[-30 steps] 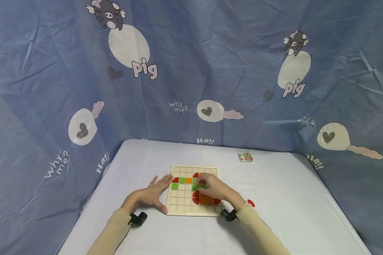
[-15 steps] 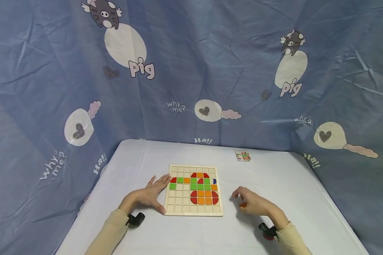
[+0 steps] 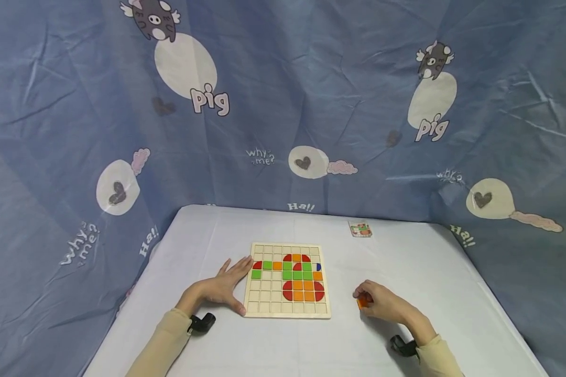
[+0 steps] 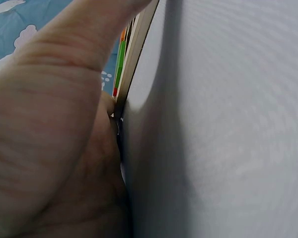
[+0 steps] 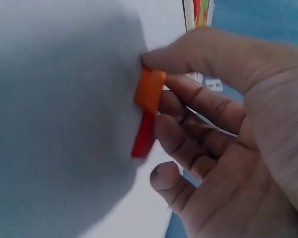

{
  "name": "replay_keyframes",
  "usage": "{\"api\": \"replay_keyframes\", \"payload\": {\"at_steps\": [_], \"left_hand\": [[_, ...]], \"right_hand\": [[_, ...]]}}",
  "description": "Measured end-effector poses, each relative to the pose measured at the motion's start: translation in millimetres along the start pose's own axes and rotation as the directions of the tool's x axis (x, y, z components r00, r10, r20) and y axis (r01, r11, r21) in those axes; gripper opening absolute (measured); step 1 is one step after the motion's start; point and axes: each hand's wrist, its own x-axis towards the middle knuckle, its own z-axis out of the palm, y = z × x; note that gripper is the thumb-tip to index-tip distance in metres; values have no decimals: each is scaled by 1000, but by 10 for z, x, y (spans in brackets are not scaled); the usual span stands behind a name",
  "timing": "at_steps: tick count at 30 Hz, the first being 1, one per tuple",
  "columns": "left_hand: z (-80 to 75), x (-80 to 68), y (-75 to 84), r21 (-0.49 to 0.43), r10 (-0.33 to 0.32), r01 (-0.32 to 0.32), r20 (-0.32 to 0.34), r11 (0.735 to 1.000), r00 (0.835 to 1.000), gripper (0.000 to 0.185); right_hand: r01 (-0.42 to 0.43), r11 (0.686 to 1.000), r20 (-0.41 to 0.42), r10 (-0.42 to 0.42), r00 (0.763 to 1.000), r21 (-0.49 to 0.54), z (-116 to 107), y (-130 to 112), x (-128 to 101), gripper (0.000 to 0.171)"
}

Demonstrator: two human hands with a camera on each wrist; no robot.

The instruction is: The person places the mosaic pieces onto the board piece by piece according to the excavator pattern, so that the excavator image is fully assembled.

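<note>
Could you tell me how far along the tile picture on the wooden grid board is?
Partly done: red, green and orange tiles fill the middle and right of the board; many squares are bare. The left hand steadies the board's left edge. The right hand pinches an orange tile beside a red tile on the table.

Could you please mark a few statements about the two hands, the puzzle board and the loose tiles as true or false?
1. The left hand lies flat against the board's left edge. True.
2. The right hand is over the board. False: it is on the table, to the board's right.
3. The right hand holds an orange tile. True; a red tile sits just below it.
4. Every cell of the board is filled. False: many cells are bare.
5. A small card lies beyond the board. True.
</note>
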Motion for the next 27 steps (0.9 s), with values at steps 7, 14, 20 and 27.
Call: {"api": "replay_keyframes", "payload": {"at_steps": [7,14,20,27], "left_hand": [[-9,3,10,-4,-10,10,12,1000,1000,135],[11,17,-12,15,-8,8,6,1000,1000,134],[24,28,-17,30,-17,17,8,999,1000,136],[18,20,-15,32,-24,24,7,999,1000,136]], "right_hand": [[-23,999,8,23,1000,45,-14,49,-51,28],[-32,998,-17,33,999,47,-20,76,-52,28],[-61,997,-63,63,996,40,30,6,54,28],[-15,1000,-117,15,993,3,123,-348,377,31]]}}
